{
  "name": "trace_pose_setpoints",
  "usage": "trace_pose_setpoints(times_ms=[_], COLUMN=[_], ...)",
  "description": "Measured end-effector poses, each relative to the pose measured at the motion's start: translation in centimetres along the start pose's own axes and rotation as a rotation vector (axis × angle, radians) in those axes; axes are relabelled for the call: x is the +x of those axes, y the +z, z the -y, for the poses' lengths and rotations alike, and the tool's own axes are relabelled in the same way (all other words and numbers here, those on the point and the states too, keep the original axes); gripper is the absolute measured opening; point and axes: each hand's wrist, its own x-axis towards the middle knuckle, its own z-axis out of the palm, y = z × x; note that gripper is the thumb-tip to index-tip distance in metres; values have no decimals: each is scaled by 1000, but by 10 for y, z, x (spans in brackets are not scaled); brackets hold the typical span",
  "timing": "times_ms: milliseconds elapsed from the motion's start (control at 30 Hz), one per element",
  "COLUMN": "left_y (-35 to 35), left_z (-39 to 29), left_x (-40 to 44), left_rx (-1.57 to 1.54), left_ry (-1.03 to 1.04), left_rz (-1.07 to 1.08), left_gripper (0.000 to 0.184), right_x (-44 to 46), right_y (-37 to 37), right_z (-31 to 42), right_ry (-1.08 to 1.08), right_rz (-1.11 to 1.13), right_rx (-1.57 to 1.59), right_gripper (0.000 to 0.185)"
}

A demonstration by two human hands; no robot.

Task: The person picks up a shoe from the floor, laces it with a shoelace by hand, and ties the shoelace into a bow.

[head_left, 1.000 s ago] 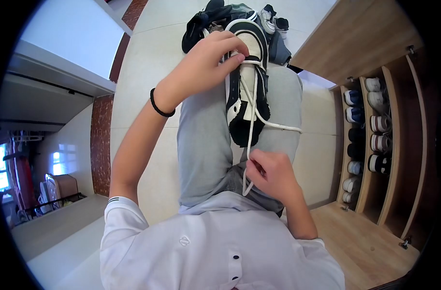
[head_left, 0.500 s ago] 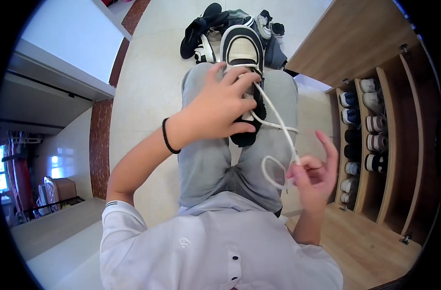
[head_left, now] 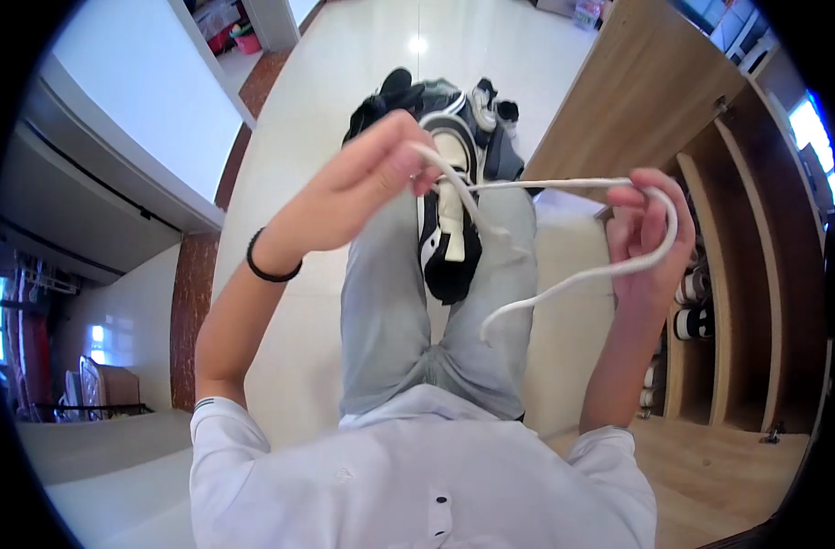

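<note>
A black and cream sneaker rests between my knees, its toe pointing away from me. White shoelace ends come out near its toe. Left of the shoe, my left hand is closed on one lace end, whose loose tail hangs blurred over the shoe's right side. My right hand is raised out to the right, fingers curled around the other end. That lace runs nearly straight from the shoe to this hand, loops over the fingers and droops back above my right thigh.
Several other shoes are piled on the tiled floor beyond my knees. To the right, a wooden shoe cabinet stands with its doors open and shoes on its shelves. A white door panel is at the left.
My right hand has moved up and outward, drawing its lace sideways. My left hand has lifted off the shoe and now grips the other lace end. The view has tilted up.
</note>
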Motion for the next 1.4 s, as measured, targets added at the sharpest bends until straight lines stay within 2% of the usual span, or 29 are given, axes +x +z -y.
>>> trace_pose_setpoints(times_ms=[100,167,233,367,433,533,600,700,767,967,1033,1200,1267,1400], left_y=[-24,-43,-55,-76,-80,-76,-69,-75,-73,-78,-82,-82,-80,-75], left_z=[-25,-47,-68,-103,-121,-138,-150,-164,-177,-190,-189,-195,-201,-215], left_x=[20,36,57,94,112,141,158,179,192,220,227,236,235,228], left_rx=[-198,-250,-213,-255,-253,-245,-251,-237,-192,-50,20,76,56,10], left_ry=[123,148,171,261,257,279,288,363,372,375,377,509,516,496], left_rz=[-155,-245,-315,-294,-386,-470,-511,-461,-488,-546,-575,-558,-553,-555], left_gripper=[34,35,32,27,24,22,23,24,24,28,29,28,28,29], right_x=[45,74,106,169,201,243,256,269,280,306,311,307,303,309], right_y=[10,16,25,47,56,72,89,112,119,141,147,156,161,156], right_z=[13,20,33,66,84,108,120,135,143,150,152,157,161,164], right_ry=[0,-43,-93,-218,-284,-271,-298,-341,-314,-430,-498,-456,-399,-384], right_rz=[80,69,86,107,127,167,146,139,263,230,158,202,223,293], right_rx=[100,11,-7,-22,-13,-32,-110,-131,-286,-486,-542,-509,-391,-408], right_gripper=[42,43,43,43,43,41,42,43,46,49,52,52,51,48])
